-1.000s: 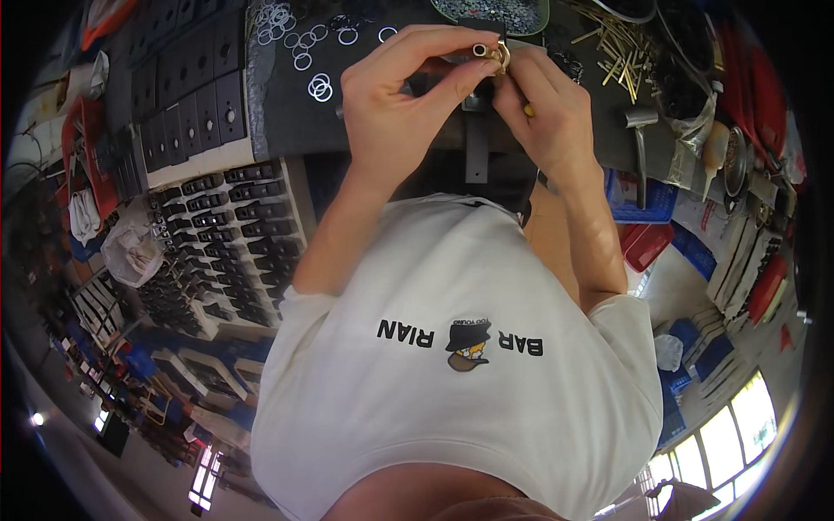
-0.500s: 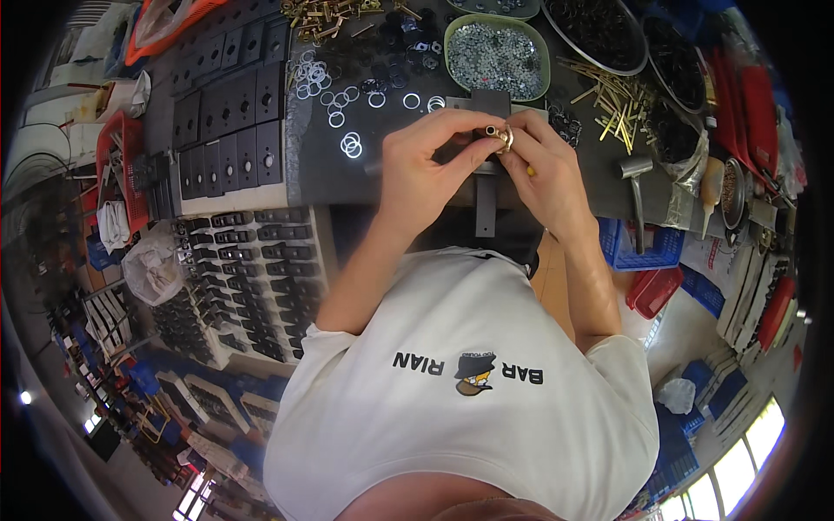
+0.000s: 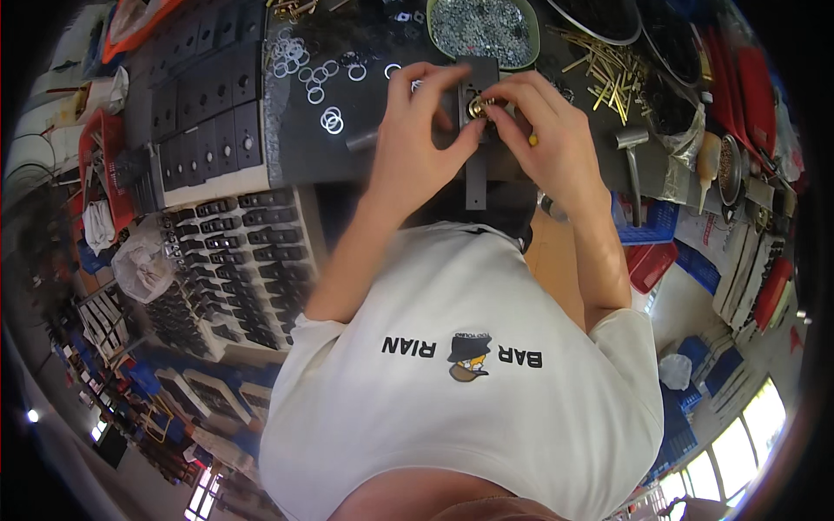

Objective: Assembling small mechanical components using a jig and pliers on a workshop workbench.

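A small round brass fitting [image 3: 476, 106] sits over the dark flat metal plate [image 3: 476, 184] at the bench edge. My right hand [image 3: 552, 139] pinches at the fitting with thumb and fingers. A yellow tip [image 3: 532, 139] pokes out of the right palm; the rest of that object is hidden. My left hand [image 3: 413, 143] is open, with its thumb close to the fitting and its index finger blurred above the plate. Whether the left thumb touches the brass, I cannot tell.
Loose metal rings [image 3: 331, 120] lie left of my hands, beside rows of dark plates [image 3: 208, 143]. A green tray [image 3: 532, 26] of small metal parts stands behind. To the right are brass rods [image 3: 608, 74], a hammer [image 3: 633, 174] and a blue basket [image 3: 651, 221].
The brass fitting has come down from between both hands to the plate. My left fingers have spread apart and let go. The whole view has shifted slightly.
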Available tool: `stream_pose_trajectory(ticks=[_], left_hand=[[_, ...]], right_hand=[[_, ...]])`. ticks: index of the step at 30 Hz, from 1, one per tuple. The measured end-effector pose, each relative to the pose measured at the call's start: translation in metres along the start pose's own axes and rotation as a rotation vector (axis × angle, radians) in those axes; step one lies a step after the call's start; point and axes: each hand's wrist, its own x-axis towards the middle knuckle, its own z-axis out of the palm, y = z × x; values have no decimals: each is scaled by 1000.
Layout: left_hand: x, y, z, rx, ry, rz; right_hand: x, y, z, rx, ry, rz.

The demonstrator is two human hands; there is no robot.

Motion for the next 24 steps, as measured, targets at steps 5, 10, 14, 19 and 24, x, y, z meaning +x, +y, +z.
stream_pose_trajectory(ticks=[5,10,14,19,24], left_hand=[[-6,-18,2,-603,-358,-302],[-1,-25,10,-847,-415,-312],[2,-30,16,-957,-399,-299],[11,-27,13,-957,-444,-350],[8,-23,14,-972,-375,-393]], right_hand=[[6,-20,-18,78,139,22],[3,-21,-19,10,130,45],[-1,-8,-1,23,91,26],[-3,-1,9,-41,76,11],[0,0,9,-53,63,-13]])
